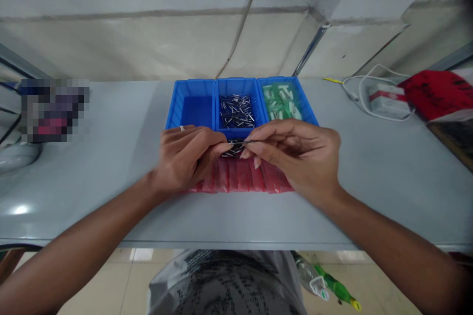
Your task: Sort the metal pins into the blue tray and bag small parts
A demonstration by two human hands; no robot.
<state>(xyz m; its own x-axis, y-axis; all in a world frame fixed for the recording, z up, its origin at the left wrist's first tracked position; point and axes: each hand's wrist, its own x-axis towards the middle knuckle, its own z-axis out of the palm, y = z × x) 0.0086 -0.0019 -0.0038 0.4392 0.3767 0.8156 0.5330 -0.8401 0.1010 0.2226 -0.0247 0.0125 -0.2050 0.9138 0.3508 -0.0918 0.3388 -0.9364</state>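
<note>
My left hand [186,155] and my right hand [295,155] meet fingertip to fingertip over a red ribbed tray [240,177] on the grey table. Between the fingertips a thin metal pin [242,142] is pinched, with a small bunch of pins just under it. Behind the hands stand three blue bins: the left bin [190,103] looks bare, the middle bin [236,108] holds several metal pins, the right bin [284,101] holds green and white plastic parts.
The grey table's front edge [236,243] runs close to my body. At the back right lie a white cable [365,93], a small white box [388,101] and a red bag [436,91]. A blurred object [53,110] sits at the far left.
</note>
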